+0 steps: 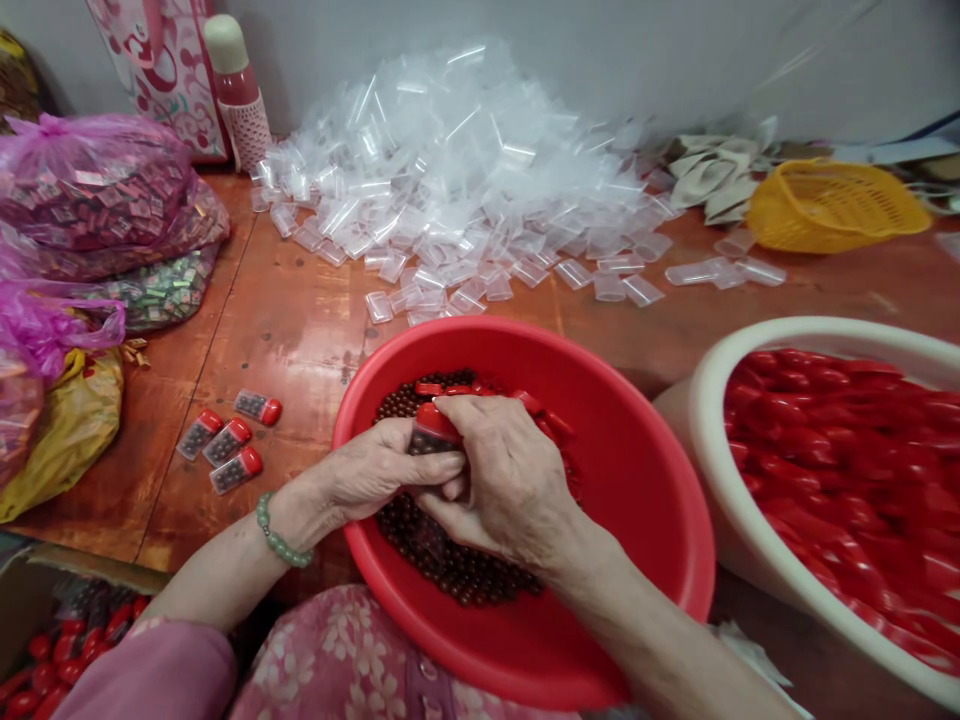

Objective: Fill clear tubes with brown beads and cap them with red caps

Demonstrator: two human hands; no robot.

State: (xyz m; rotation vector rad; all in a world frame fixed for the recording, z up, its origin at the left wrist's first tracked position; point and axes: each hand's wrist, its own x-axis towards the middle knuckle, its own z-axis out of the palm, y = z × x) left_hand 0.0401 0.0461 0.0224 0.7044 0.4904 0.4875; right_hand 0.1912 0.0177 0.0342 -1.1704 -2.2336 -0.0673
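Note:
My left hand (379, 470), with a green bead bracelet (279, 532) on its wrist, and my right hand (502, 470) meet over a red plastic basin (637, 500). Together they grip a small transparent vial (427, 443) filled with dark beads. Its red cap (436, 420) sits partly under my right fingers. Loose dark brown beads (457, 565) lie in the basin beneath my hands, and several red caps (480, 390) lie among them. Part of the vial is hidden by my fingers.
A cream basin (720, 480) full of red caps stands at right. Several capped vials (229, 440) lie on the orange wooden table (300, 330). Behind are a heap of small transparent plastic bags (450, 170), a yellow basket (832, 205), and pink bags (90, 185) at left.

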